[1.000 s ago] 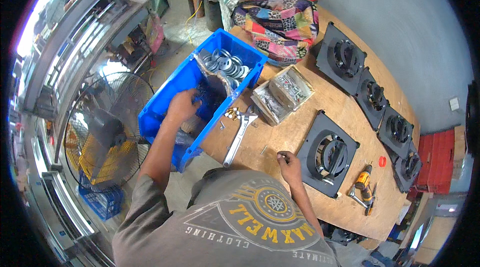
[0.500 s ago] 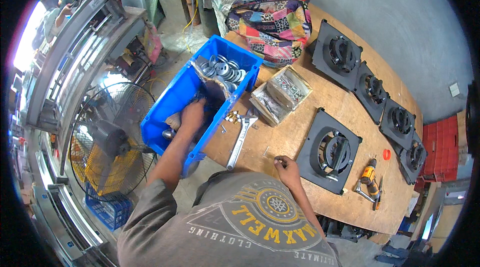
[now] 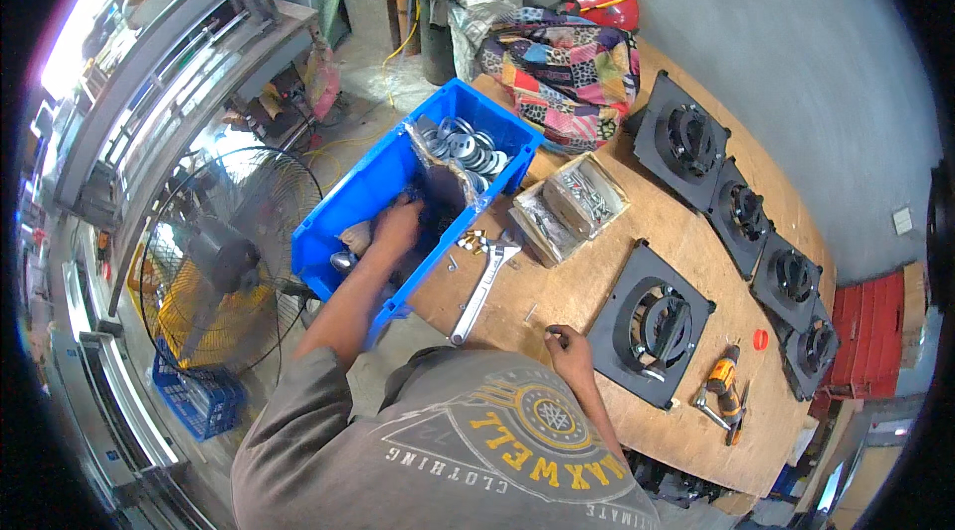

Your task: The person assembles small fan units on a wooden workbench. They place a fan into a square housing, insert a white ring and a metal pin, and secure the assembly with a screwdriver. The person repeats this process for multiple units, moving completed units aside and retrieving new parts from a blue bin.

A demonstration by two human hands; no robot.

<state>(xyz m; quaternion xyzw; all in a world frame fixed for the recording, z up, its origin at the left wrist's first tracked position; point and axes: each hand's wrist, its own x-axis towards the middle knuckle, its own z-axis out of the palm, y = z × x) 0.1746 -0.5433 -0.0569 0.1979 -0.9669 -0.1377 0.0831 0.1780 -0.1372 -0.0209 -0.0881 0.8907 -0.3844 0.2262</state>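
Note:
My left hand (image 3: 400, 223) reaches down into the blue bin (image 3: 350, 200), at the side of its divider. Its fingers are hidden in shadow among dark contents. Beyond the divider lie several round metal discs (image 3: 466, 148). My right hand (image 3: 567, 345) rests at the table's near side with fingers curled together; whatever is in them is too small or hidden to name. Just right of it lies a black square plate (image 3: 609, 323) with a round burner-like fitting (image 3: 661, 327) in its middle. Between my hands is an adjustable wrench (image 3: 482, 293), with small brass fittings (image 3: 476, 243) near its head.
Wooden boxes of screws (image 3: 587, 194) stand behind the wrench. Several similar black plates (image 3: 686, 137) line the table's far right. A cordless drill (image 3: 724, 377) and a red ring (image 3: 760, 339) lie at right. A patchwork bag (image 3: 562, 78) sits at the back, a fan (image 3: 224, 257) at left.
The whole view has shifted slightly. My left hand stays inside the blue bin, and my right hand keeps its curled pose beside the black plate.

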